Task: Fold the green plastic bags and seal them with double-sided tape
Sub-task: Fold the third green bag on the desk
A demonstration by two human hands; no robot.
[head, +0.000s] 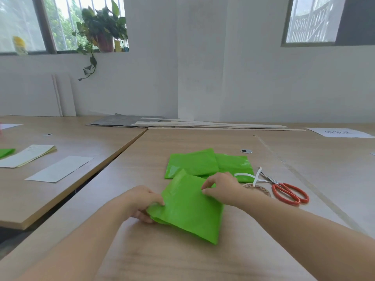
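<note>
A folded green plastic bag (190,207) lies tilted on the wooden table in front of me. My left hand (144,201) grips its left corner, thumb on top and fingers underneath. My right hand (221,188) pinches the bag's upper right edge. Behind it lie two more green bags, one on the left (192,162) and one on the right (235,163), overlapping. A roll of double-sided tape (258,188) sits to the right of my right wrist, partly hidden by it, with a loose white strip (249,176) curling up from it.
Red-handled scissors (288,190) lie right of the tape. A second table at the left carries white paper sheets (58,169), a pad (28,156) and a green piece (6,153). Wooden slats (213,125) and a grey sheet lie at the back; a printed sheet (338,132) lies far right.
</note>
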